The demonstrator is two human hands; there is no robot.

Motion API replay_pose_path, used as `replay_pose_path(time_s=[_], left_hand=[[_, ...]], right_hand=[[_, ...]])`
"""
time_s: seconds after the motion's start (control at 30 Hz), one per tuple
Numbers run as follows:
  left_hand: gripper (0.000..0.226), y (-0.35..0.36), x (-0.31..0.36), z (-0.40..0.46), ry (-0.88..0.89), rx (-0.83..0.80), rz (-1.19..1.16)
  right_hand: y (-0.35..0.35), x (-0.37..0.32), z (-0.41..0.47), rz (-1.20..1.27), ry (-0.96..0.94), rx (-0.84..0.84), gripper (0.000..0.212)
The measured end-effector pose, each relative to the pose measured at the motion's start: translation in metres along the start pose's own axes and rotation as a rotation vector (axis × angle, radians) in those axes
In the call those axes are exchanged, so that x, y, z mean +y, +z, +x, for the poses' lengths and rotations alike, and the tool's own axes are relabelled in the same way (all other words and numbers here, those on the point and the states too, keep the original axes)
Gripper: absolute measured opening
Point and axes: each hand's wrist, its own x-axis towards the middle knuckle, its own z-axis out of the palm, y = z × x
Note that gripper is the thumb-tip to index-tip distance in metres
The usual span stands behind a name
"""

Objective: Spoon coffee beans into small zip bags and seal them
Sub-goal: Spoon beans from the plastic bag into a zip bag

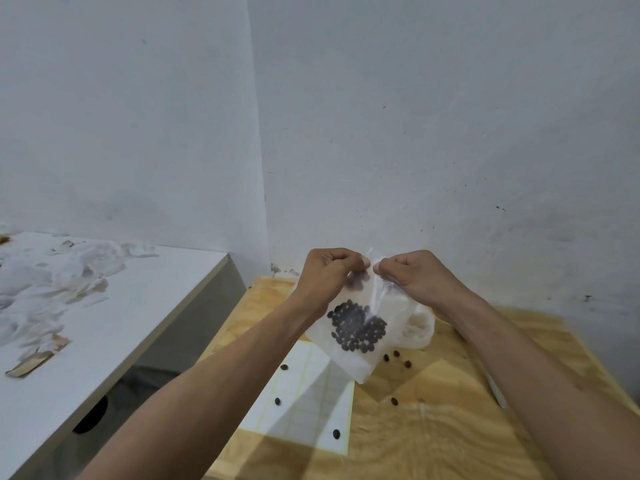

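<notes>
Pinching the top edge of a clear zip bag (349,341), the left hand (325,275) and right hand (419,277) hold it above the wooden table (433,438). Coffee beans (356,325) cluster inside; loose beans (396,354) lie below on the table and on the white sheet (304,410).

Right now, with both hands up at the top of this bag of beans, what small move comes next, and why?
Probably slide the pinching fingers outward along the top of the bag to press the zip closed. The left hand and right hand both pinch its top edge, almost touching, and the coffee beans already sit low inside.
</notes>
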Motion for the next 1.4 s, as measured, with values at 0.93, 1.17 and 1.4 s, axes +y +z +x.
replay_pose_path(time_s=[0.93,1.17,1.4], left_hand=[[0.021,-0.059,-0.001,-0.016,-0.092,0.112,-0.12],[0.003,-0.112,0.0,-0.026,-0.038,0.249,-0.132],[0.003,-0.155,-0.006,-0.037,0.016,0.479,-0.207]], right_hand=[[0.033,-0.003,-0.006,0.36,0.009,-0.022,0.008],[0.076,-0.006,-0.003,0.243,0.048,-0.006,0.017],[0.153,0.017,0.002,-0.271,-0.025,-0.179,0.024]])
